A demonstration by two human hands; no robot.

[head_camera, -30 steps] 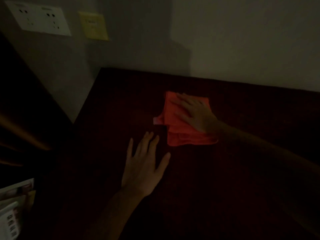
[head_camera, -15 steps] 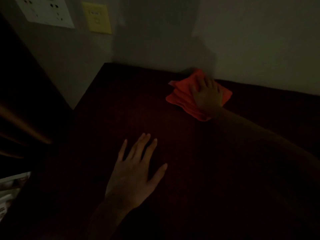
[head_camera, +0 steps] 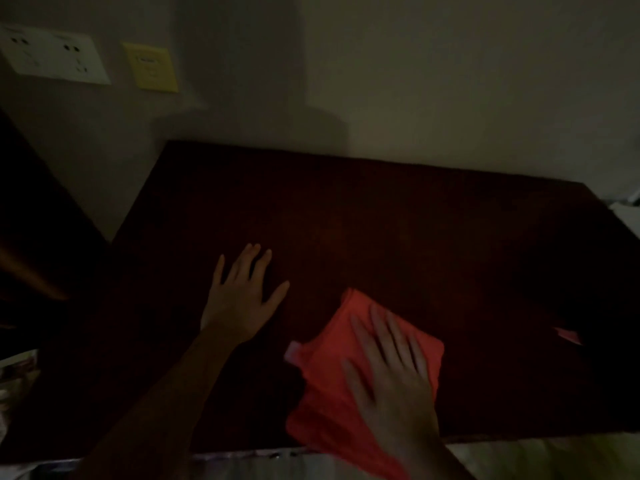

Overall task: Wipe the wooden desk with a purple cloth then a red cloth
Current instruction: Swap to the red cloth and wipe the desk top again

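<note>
The scene is dim. A dark wooden desk [head_camera: 381,216] fills the middle of the view. A folded red cloth [head_camera: 329,386] lies near the desk's front edge, partly hanging over it. My right hand [head_camera: 391,372] presses flat on the cloth with fingers spread, pointing away from me. My left hand [head_camera: 242,296] rests flat on the bare desk to the left of the cloth, fingers apart, holding nothing. A small pinkish scrap [head_camera: 568,336] shows at the right of the desk; I cannot tell what it is.
Grey walls meet the desk at the back and left. A white socket panel [head_camera: 52,58] and a yellow plate [head_camera: 150,67] hang on the left wall. Pale items [head_camera: 627,209] sit past the desk's right end. Papers [head_camera: 15,368] lie at the lower left.
My right hand has slid the red cloth from the back wall toward me to the front edge. My left hand has stayed flat on the desk.
</note>
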